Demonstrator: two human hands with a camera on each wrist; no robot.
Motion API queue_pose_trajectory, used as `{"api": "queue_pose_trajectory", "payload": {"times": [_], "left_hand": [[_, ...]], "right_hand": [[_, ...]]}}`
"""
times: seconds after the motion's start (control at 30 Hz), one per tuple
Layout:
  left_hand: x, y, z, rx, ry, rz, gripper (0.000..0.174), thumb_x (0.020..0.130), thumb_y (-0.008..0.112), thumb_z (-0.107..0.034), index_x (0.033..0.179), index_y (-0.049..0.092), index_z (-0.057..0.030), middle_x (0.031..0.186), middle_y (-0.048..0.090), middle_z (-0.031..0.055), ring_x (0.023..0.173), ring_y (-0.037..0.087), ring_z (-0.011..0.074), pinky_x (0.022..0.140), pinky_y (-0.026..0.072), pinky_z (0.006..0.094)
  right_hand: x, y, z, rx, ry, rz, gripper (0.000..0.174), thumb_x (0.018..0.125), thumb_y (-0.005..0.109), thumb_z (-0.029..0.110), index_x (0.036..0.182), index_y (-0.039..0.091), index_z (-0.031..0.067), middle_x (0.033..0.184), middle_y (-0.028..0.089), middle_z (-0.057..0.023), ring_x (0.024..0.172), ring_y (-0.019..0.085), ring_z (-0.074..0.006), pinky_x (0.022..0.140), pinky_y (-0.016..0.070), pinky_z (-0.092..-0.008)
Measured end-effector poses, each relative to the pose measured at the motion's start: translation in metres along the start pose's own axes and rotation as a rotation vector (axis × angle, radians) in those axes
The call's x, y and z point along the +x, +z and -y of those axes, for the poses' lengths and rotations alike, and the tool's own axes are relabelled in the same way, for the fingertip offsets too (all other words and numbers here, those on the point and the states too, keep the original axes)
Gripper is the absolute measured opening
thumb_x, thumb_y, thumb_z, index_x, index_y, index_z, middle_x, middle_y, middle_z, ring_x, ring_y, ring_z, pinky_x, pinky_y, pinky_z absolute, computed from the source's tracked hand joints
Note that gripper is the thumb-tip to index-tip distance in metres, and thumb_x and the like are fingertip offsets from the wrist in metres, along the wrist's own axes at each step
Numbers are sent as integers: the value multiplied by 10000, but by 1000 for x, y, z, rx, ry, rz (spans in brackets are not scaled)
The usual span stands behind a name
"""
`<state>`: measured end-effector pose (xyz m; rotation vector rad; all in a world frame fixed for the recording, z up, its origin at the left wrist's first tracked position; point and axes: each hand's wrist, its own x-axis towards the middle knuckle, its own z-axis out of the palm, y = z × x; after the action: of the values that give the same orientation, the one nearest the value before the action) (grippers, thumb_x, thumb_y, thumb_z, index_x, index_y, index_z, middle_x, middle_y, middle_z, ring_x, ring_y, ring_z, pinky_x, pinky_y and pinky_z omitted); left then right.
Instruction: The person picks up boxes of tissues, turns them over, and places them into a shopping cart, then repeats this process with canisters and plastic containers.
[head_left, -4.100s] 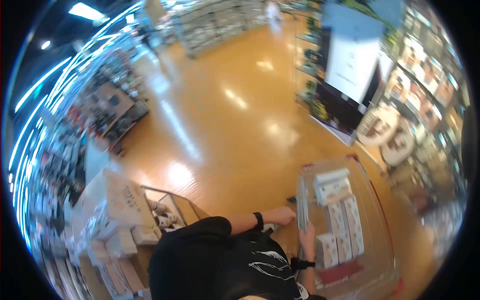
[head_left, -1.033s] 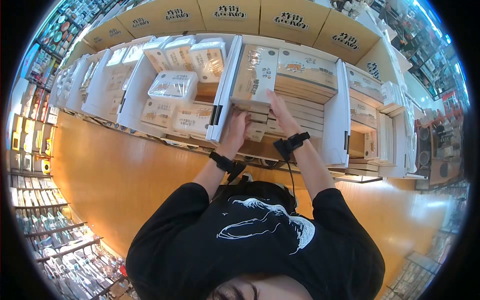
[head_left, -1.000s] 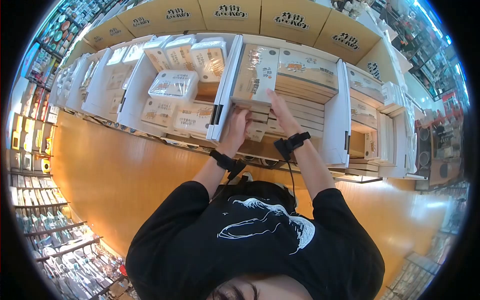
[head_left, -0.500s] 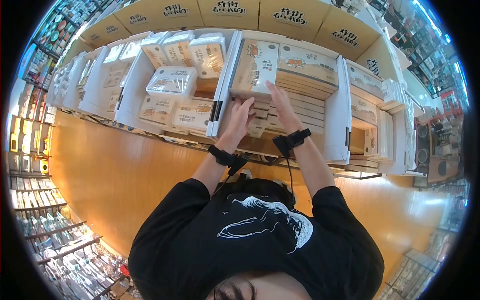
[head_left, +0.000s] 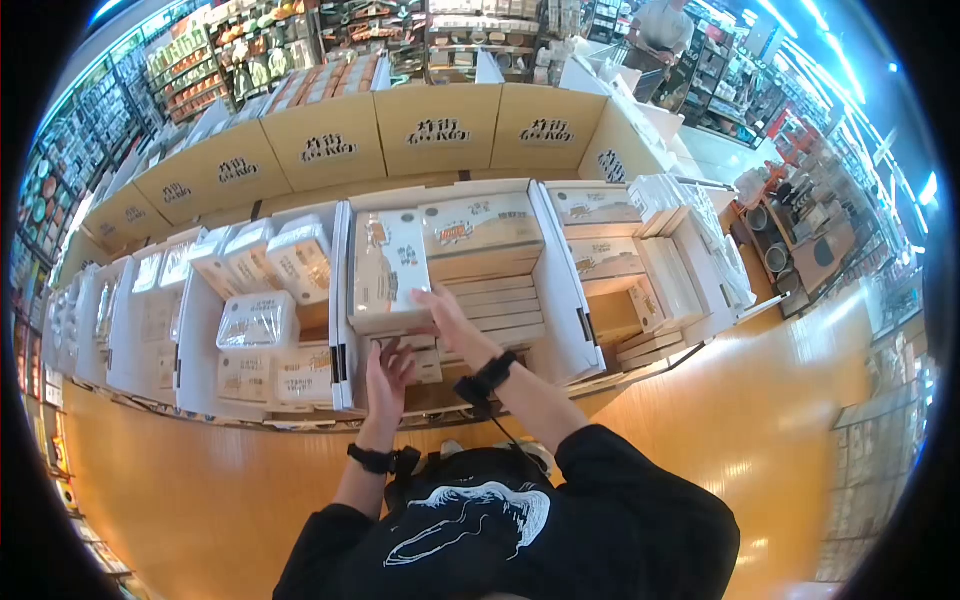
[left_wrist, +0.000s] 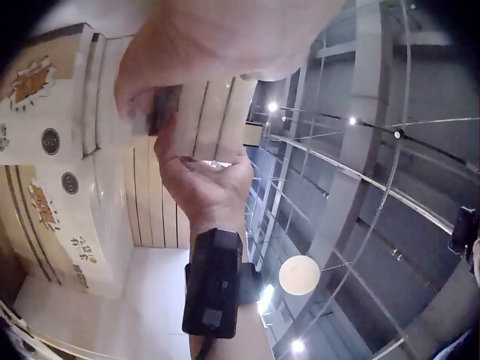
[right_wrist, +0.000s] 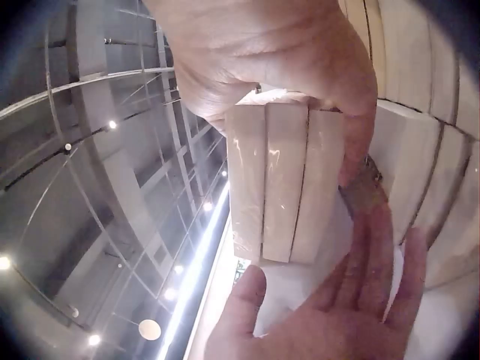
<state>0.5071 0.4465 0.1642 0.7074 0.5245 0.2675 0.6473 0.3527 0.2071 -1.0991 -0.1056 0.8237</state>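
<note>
My right hand [head_left: 452,325] grips the near end of a pale, wrapped stack of boxes [head_left: 390,262] at the left of a white bin. The right wrist view shows three stacked layers [right_wrist: 283,184] beneath my right hand [right_wrist: 277,56], its thumb and fingers around their end. Just left of it, my left hand [head_left: 385,385] is palm up with fingers spread, low in front of the stack. In the right wrist view, the left fingertips reach a small dark patch by the boxes; whether they touch is unclear. The left wrist view shows my right hand [left_wrist: 206,187] around the boxes' end.
More boxes [head_left: 490,225] lie right of the stack. A neighbouring bin holds wrapped white containers [head_left: 258,320]; another on the right holds flat boxes [head_left: 605,258]. Cardboard panels [head_left: 440,130] stand behind. A person [head_left: 660,30] stands beyond, at the back right.
The head view has shifted, so the bins appear lower and further left, and a person behind has come into view. My left fingers have spread and moved slightly below the stack. My right hand stays at its edge.
</note>
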Motion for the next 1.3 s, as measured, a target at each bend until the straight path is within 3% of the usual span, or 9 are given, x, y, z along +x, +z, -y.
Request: {"api": "queue_pose_trajectory", "payload": {"times": [0.13, 0.33, 0.7, 0.83, 0.9, 1.03, 1.1, 1.13, 1.3], "left_hand": [[-22, -8, -1, -18, 75, 110, 486, 946, 421, -477, 1316, 392, -163, 1296, 494, 90, 1164, 510, 298, 933, 436, 423], [-47, -18, -12, 123, 137, 254, 641, 955, 405, -479, 1463, 175, -162, 1371, 417, 104, 1168, 507, 262, 961, 427, 402], [-45, -9, -10, 143, 194, 273, 728, 923, 440, -522, 1465, 173, -116, 1404, 393, 103, 1189, 494, 258, 984, 385, 382], [-51, -8, -22, 178, 228, 334, 775, 911, 447, -545, 1456, 193, -55, 1427, 374, 99, 1222, 467, 227, 1013, 357, 376], [-57, -2, -33, 167, 235, 316, 796, 906, 462, -540, 1451, 196, -24, 1440, 358, 105, 1231, 458, 214, 1023, 347, 355], [-55, 1, -38, 136, 185, 354, 743, 908, 545, -417, 1437, 210, -17, 1378, 428, 125, 1194, 486, 206, 981, 396, 331], [-50, 1, -38, 406, 104, 254, 678, 894, 598, -286, 1419, 243, -42, 1248, 532, 116, 1128, 532, 182, 943, 433, 318], [-57, 18, -43, 322, 146, 223, 611, 863, 639, -191, 1358, 307, -62, 1120, 589, 83, 1053, 561, 150, 901, 457, 301], [-53, 15, -27, 290, 181, 179, 537, 834, 679, -168, 1248, 356, -55, 1100, 582, 91, 1016, 578, 157, 839, 490, 297]], "right_hand": [[-13, -8, -11, 111, 29, 65, 523, 882, 574, 244, 1341, 358, 116, 1211, 519, -96, 1062, 548, -245, 724, 549, -408], [-15, 0, -6, 109, 60, 41, 548, 878, 577, 263, 1338, 327, 101, 1223, 498, -96, 1107, 516, -260, 770, 535, -445], [-58, -17, 14, 564, 189, 195, 513, 918, 460, 256, 1355, 329, 23, 1339, 441, -174, 1194, 469, -348, 928, 446, -517], [-88, -43, 7, 543, 189, 331, 546, 910, 477, 229, 1376, 305, 2, 1345, 438, -163, 1222, 453, -320, 969, 412, -494], [-102, -51, 3, 196, -4, 294, 608, 884, 526, 204, 1396, 279, -11, 1358, 435, -130, 1262, 417, -263, 1017, 370, -421], [-126, -58, 2, 3, -77, 299, 662, 844, 571, 161, 1408, 273, -15, 1365, 430, -109, 1270, 397, -210, 1044, 324, -351], [-134, -58, 5, -130, -148, 337, 684, 811, 593, 136, 1405, 289, -19, 1366, 427, -104, 1263, 390, -186, 1057, 286, -315], [-137, -59, 5, -127, -154, 322, 674, 784, 589, 106, 1388, 322, -26, 1345, 453, -98, 1239, 415, -177, 1043, 303, -309], [-146, -68, 10, -35, -27, 279, 684, 724, 579, 82, 1363, 365, -33, 1271, 523, -91, 1183, 473, -175, 1015, 341, -302]]}}
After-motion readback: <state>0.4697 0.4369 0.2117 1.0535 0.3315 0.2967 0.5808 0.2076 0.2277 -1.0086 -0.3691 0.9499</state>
